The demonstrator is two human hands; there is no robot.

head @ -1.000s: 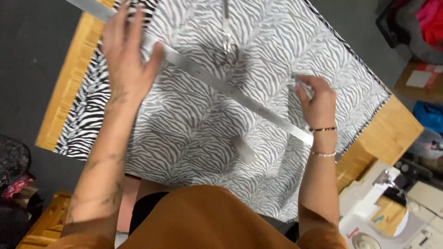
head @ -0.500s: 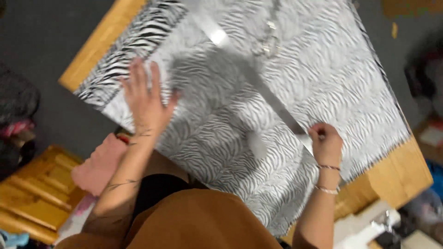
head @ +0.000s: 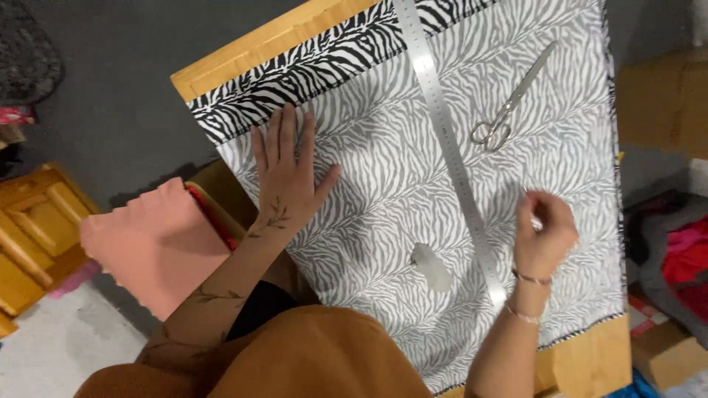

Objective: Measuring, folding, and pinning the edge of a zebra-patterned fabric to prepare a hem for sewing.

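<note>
On zebra fabric [head: 383, 177], left hand [head: 289, 171] flat; right hand [head: 543, 234] perhaps pinching chalk

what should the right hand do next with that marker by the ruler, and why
Probably bring the right hand and its small white marker over to the metal ruler, since they sit just beside its edge while the left hand lies flat on the zebra fabric.
</note>
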